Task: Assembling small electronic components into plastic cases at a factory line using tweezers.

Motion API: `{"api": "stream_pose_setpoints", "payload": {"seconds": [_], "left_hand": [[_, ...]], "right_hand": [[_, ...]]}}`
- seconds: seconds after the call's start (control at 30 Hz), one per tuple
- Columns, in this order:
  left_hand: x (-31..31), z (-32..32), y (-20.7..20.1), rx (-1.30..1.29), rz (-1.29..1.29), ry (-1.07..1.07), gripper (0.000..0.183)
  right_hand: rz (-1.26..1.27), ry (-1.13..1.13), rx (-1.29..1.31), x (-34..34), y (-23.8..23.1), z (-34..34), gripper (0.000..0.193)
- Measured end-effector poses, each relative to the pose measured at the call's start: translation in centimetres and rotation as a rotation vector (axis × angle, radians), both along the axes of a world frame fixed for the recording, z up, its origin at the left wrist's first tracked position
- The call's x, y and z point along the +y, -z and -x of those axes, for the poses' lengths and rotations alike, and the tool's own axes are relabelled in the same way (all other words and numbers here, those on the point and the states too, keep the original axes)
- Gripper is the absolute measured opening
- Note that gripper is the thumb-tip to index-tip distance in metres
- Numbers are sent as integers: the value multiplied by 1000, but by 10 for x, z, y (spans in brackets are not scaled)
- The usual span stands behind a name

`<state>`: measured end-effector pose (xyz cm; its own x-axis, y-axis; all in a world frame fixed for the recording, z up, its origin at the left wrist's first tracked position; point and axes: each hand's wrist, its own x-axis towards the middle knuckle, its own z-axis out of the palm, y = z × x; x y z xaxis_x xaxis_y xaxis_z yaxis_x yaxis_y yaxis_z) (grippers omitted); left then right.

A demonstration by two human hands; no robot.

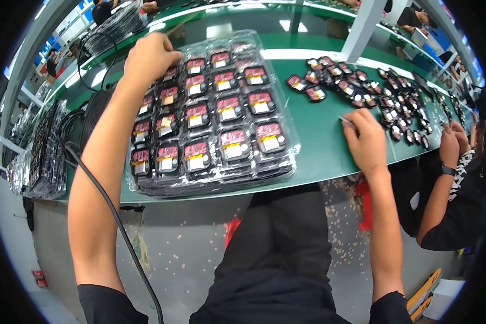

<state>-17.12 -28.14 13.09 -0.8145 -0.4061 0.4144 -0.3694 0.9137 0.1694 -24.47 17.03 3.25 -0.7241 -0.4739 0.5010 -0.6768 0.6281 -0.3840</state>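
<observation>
A stack of clear plastic trays (278, 171) lies in front of me, its top one filled with rows of small black square devices (234, 144) with red, yellow and white faces. My left hand (150, 58) is over the far left corner of the tray, fingers curled down beside a device; whatever they hold is hidden. To the right of the tray, my right hand (366, 141) is closed with a thin grey strip (345, 120) poking out between thumb and forefinger. Beyond that hand lies a loose pile of similar black devices (356, 86) on the green bench (316, 148).
A black cable (100, 186) runs past my left forearm. More stacked trays (48, 154) stand at the far left. A grey post (363, 29) rises behind the pile. At right, a co-worker's hands (452, 141) work at the same bench. Small pale bits are scattered on the floor (189, 237).
</observation>
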Motion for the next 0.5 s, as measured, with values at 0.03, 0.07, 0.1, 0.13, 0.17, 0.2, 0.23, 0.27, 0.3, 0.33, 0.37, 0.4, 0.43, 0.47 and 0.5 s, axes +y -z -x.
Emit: {"api": "stream_pose_setpoints", "payload": {"seconds": [0.03,0.07,0.1,0.13,0.17,0.2,0.23,0.27,0.3,0.33,0.37,0.4,0.43,0.47,0.5], "left_hand": [[9,4,3,-44,-18,19,33],[19,9,6,-86,-30,43,34],[17,9,13,-77,-19,83,37],[16,13,19,-108,-34,93,37],[-2,6,23,-94,-34,153,35],[-22,0,27,-73,-24,205,33],[-29,-4,30,-10,-28,264,25],[-29,-8,38,148,-230,303,15],[-44,-11,46,159,-199,307,12],[-60,-10,50,173,-161,311,11],[-75,-7,55,170,-100,355,11],[-85,-5,58,163,-38,394,12],[-91,0,58,152,-42,411,11],[-93,4,57,136,-44,427,10],[-95,6,56,128,-57,419,11]], "right_hand": [[-17,19,41,8,1,-2,12],[-31,42,84,13,4,0,13],[-46,42,97,15,8,3,12],[-75,60,102,16,14,5,12],[-38,28,124,9,19,6,11],[-56,30,140,6,22,8,11],[-34,12,147,6,24,8,10],[-62,32,143,6,23,7,10],[-115,62,36,3,20,4,16],[-103,64,51,4,20,3,14],[-100,61,41,3,18,3,13],[-94,53,26,3,17,2,12],[-92,81,35,4,16,3,12],[-86,65,37,6,16,4,11],[-78,46,38,8,16,3,11]]}}
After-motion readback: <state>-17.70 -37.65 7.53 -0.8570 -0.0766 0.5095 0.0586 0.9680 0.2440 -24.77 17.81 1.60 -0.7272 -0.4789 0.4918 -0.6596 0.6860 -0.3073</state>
